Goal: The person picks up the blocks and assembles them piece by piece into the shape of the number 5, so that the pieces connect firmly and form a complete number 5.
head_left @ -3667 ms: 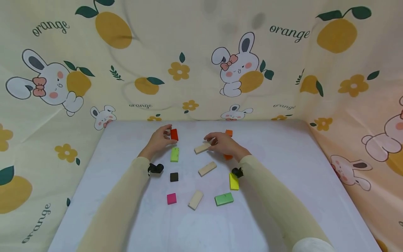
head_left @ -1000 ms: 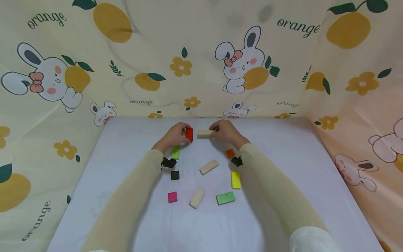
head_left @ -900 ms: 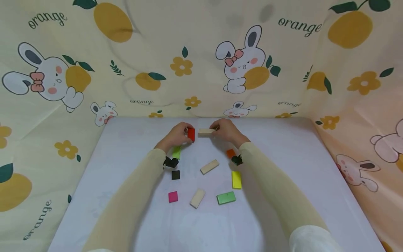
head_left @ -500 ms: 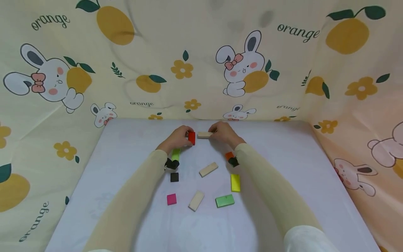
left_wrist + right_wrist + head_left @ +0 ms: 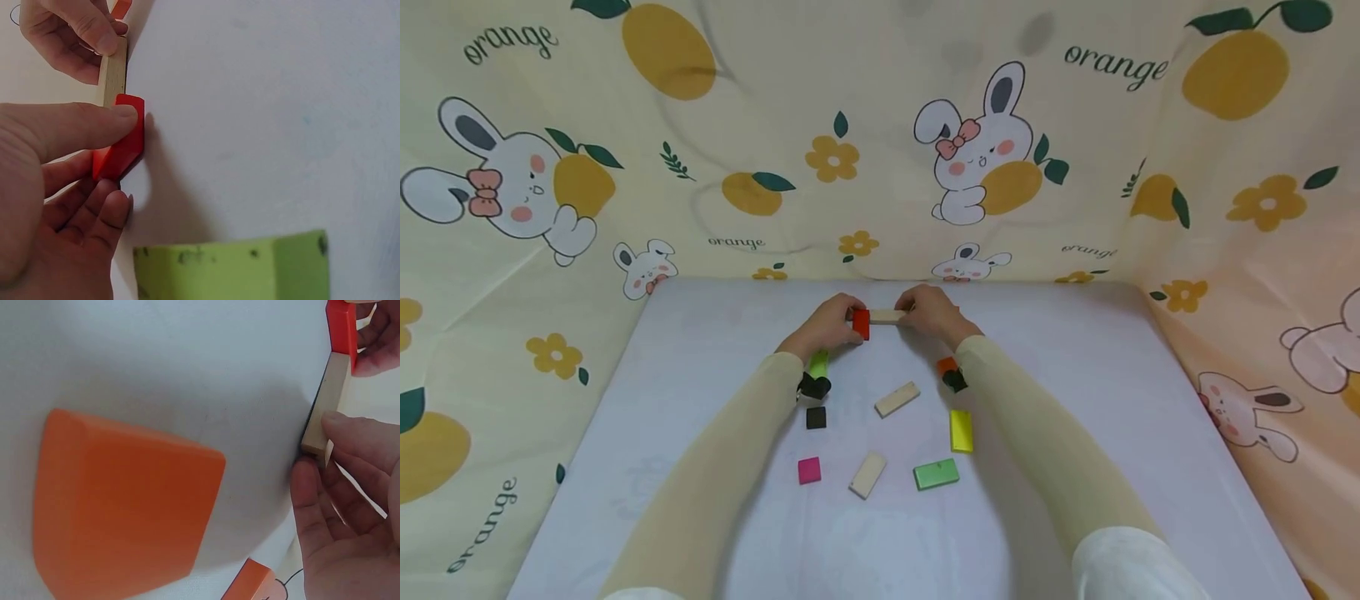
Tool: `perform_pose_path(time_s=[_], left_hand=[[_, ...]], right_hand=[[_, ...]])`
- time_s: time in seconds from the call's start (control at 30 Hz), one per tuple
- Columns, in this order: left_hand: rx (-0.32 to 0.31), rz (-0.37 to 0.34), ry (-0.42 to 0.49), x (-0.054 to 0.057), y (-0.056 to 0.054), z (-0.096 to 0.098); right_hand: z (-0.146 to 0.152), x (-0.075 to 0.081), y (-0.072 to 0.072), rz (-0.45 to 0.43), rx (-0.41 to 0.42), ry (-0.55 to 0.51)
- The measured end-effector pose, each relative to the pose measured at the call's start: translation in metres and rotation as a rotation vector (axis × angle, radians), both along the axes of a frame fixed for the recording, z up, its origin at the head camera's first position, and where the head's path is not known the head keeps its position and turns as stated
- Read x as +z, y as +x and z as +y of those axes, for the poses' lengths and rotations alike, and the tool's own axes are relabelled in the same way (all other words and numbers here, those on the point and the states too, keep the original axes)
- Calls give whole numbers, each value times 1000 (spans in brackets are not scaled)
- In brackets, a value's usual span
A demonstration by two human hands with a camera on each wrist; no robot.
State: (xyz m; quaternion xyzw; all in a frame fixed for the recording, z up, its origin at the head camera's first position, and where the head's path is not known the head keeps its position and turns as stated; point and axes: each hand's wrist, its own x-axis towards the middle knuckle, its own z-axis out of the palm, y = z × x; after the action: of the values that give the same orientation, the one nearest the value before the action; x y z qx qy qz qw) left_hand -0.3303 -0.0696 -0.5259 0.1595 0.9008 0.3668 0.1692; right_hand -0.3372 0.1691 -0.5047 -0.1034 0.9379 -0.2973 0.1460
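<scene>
At the far side of the table, my left hand (image 5: 829, 325) pinches a red block (image 5: 861, 325) between thumb and fingers. Just to its right, my right hand (image 5: 932, 315) pinches a plain wooden block (image 5: 886, 317) by its right end. The wooden block's left end meets the red block's side, and both wrist views show them touching. In the left wrist view, the thumb lies across the red block (image 5: 128, 140). A lime green block (image 5: 818, 364) sits near my left wrist. Beneath my right wrist lies an orange block (image 5: 947, 366), large in the right wrist view.
Nearer on the white table (image 5: 880, 550) lie a black block (image 5: 816, 417), a pink block (image 5: 808, 470), two plain wooden blocks (image 5: 897, 400), a yellow block (image 5: 961, 431) and a green block (image 5: 936, 474). Patterned cloth (image 5: 865, 125) rises behind the table's far edge.
My left hand has carried the red block right, and my right hand has taken the wooden block to the far side. The gap between the two blocks has closed in the last half second.
</scene>
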Motion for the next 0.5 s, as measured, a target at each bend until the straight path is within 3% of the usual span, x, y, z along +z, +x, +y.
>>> perform_pose_path(time_s=[0.5], left_hand=[[9, -3, 18, 0, 1, 1]], right_hand=[[-2, -2, -3, -15, -8, -5]])
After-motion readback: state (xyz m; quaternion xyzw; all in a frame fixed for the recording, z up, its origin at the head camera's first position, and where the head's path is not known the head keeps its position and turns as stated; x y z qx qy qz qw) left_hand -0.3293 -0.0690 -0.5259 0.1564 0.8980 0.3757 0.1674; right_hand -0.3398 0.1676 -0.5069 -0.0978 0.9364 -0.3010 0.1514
